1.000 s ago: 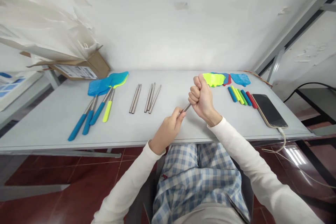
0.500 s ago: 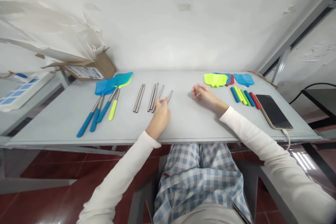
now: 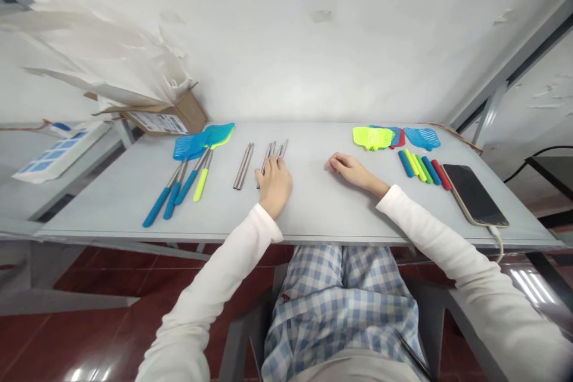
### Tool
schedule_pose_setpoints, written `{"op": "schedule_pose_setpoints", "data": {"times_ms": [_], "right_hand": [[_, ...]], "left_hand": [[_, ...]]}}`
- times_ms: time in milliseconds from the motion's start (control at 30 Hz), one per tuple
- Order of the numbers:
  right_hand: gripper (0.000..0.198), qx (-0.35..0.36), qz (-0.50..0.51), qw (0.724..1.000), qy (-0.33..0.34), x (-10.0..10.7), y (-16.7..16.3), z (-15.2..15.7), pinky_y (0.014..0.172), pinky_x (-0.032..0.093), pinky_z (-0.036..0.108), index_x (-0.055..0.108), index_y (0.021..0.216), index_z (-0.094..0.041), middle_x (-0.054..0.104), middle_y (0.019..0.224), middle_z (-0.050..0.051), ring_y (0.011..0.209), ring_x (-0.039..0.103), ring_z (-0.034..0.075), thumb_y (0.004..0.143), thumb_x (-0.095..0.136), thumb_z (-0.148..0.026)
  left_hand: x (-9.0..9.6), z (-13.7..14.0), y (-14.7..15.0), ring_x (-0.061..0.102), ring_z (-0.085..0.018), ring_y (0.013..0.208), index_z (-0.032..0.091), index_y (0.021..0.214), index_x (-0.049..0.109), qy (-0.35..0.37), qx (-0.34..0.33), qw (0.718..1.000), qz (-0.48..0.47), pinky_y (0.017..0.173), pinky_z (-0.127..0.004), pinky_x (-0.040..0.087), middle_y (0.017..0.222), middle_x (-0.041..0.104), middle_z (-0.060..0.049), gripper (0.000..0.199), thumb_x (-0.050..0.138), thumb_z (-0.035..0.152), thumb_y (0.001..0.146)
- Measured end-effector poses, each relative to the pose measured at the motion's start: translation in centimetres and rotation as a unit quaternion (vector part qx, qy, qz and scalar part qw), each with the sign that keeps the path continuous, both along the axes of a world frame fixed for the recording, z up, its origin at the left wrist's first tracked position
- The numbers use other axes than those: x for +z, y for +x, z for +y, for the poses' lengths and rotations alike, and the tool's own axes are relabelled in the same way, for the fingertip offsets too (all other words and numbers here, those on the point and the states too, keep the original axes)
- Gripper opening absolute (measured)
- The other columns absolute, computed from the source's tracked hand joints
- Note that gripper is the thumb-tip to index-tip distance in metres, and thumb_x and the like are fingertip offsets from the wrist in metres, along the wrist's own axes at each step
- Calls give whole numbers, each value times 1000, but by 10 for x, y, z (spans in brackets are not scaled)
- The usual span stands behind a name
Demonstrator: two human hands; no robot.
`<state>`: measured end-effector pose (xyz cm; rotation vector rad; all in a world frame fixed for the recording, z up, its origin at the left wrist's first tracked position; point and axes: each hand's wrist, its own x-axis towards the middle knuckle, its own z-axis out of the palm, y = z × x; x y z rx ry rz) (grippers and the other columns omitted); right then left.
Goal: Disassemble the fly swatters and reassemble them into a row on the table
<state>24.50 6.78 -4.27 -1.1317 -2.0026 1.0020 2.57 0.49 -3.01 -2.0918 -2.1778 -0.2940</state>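
My left hand (image 3: 274,187) is palm down over a small bunch of slim metal rods (image 3: 271,148), its fingers spread across them. The lower parts of these rods are hidden beneath the hand. Just left of it lies a separate pair of metal rods (image 3: 243,166). My right hand (image 3: 353,171) rests on the table with its fingers curled in, and nothing shows in it. Beyond that hand are flat fly swatter heads, a yellow one (image 3: 371,137) on top of others and a blue one (image 3: 422,138). Several coloured handle grips (image 3: 419,166) lie in a row to its right.
Fly swatters with blue handles (image 3: 156,207) and one yellow handle (image 3: 201,184) lie at the table's left. Behind them stands an open cardboard box (image 3: 190,112). A phone (image 3: 475,194) with a cable lies at the right. A white wall (image 3: 286,59) backs the grey table (image 3: 313,221).
My left hand has gone from pinching one rod apart from the bunch to lying over the bunch; that rod now lies beside the others. My right hand has settled lower. The view has shifted slightly.
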Motion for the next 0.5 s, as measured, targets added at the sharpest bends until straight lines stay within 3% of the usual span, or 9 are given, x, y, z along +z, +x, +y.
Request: {"op": "schedule_pose_setpoints", "data": {"times_ms": [167, 333, 500], "right_hand": [[30, 10, 32, 998, -50, 4, 1, 2, 73, 40, 30, 63, 85, -16, 58, 78, 3, 71, 49, 14, 93, 43, -37], [29, 20, 68, 993, -96, 6, 4, 3, 69, 38, 29, 63, 85, -16, 58, 75, 2, 67, 48, 13, 89, 47, -39], [29, 19, 69, 992, -103, 8, 4, 2, 70, 38, 29, 64, 85, -15, 58, 75, 2, 68, 48, 12, 89, 49, -40]], "left_hand": [[-19, 3, -37, 35, -30, 148, -3, 151, 38, -2, -18, 1000, 15, 123, -52, 18, 156, 40, -23, 61, 21, 5, 93], [-19, 5, -69, 39, -32, 146, -4, 151, 37, 2, 29, 1000, 4, 118, -45, 33, 156, 39, -25, 59, 25, 10, 95], [-9, 1, -67, 48, -32, 139, -1, 146, 46, -9, 62, 998, 0, 111, -42, 43, 152, 46, -26, 56, 26, 9, 95]]}}
